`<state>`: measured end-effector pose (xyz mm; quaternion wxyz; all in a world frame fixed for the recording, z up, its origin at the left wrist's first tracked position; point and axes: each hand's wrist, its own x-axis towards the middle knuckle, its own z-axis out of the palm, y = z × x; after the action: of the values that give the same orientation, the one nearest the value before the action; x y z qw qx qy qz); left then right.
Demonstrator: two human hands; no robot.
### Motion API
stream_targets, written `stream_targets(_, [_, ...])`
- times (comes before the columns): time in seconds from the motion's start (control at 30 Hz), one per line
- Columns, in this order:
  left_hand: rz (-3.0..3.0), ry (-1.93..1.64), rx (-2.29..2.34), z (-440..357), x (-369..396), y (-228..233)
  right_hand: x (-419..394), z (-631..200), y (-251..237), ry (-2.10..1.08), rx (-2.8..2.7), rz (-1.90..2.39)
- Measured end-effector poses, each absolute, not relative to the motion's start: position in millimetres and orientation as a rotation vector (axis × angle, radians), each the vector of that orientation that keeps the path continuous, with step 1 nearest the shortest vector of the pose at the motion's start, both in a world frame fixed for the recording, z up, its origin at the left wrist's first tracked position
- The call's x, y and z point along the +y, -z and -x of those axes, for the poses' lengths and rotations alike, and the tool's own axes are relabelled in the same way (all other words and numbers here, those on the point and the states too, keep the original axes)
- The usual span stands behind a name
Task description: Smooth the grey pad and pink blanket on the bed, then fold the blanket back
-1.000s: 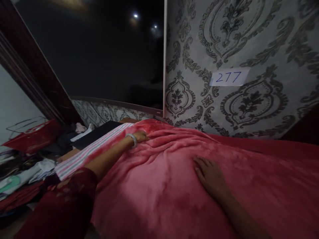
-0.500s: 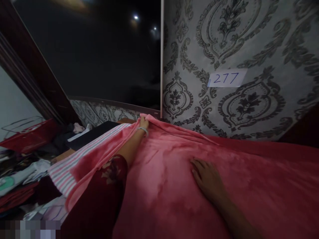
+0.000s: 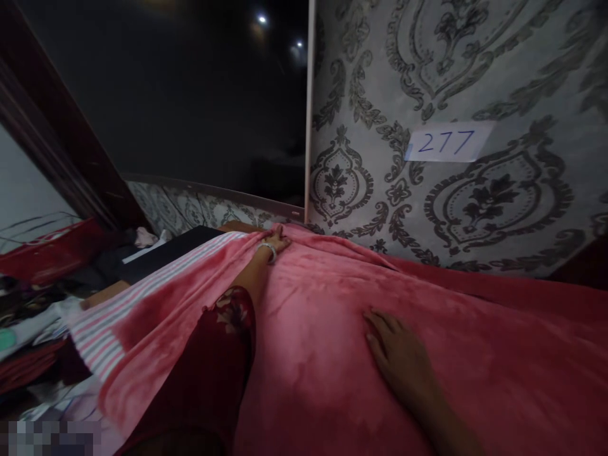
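A pink plush blanket (image 3: 475, 354) covers the bed in front of me. My left hand (image 3: 278, 241), with a silver bangle at the wrist, reaches to the blanket's far corner by the wall and grips the fabric there. My right hand (image 3: 396, 351) lies flat, palm down with fingers spread, on the middle of the blanket. A striped pink and white sheet (image 3: 142, 285) shows beneath the blanket along the bed's left edge. My dark red patterned sleeve (image 3: 209, 373) crosses the blanket's left side.
Patterned grey wallpaper (image 3: 475, 209) with a paper label reading 277 (image 3: 444, 142) stands behind the bed. A large dark mirror or screen (image 3: 190, 101) fills the upper left. Clutter of clothes, papers and a red basket (image 3: 52, 250) lies to the left.
My left hand moved from the blanket's top left surface to its far corner, lifted the edge, then lowered it toward the bed. The right hand stayed flat in place.
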<state>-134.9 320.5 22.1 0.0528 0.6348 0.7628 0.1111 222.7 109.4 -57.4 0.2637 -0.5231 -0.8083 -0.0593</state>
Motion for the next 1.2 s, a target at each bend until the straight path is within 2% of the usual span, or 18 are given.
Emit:
stream_targets(0.13, [-2.039, -0.224, 2.257, 140.3, 289.2, -29.6, 112.7, -223.8, 61.7, 0.171, -2.204, 1.393])
stream_targets(0.33, [-2.163, -0.077, 2.169, 166.6, 209.5, -10.2, 114.6, -225.3, 60.6, 0.169, -2.23, 1.379])
stream_targets(0.6, [-2.14, -0.017, 2.027, 200.4, 170.4, -19.8, 117.5, -234.0, 58.5, 0.159, -2.276, 1.365])
stream_targets(0.73, [-2.055, -0.058, 2.135, 243.1, 102.4, -21.3, 118.9, -236.6, 60.8, 0.156, -2.291, 1.365])
stream_targets(0.93, [-1.718, -0.241, 2.533, 308.0, -3.0, -32.3, 126.2, -237.7, 70.9, 0.126, -2.269, 1.359])
stream_targets(1.07, [-1.364, -0.413, 2.712, 325.2, -25.2, -37.5, 121.3, -237.4, 66.0, 0.026, -2.198, 1.363])
stream_targets(1.2, [-1.147, -0.537, 2.696, 326.8, -16.4, -38.3, 79.6, -237.8, 56.2, -0.032, -2.214, 1.293])
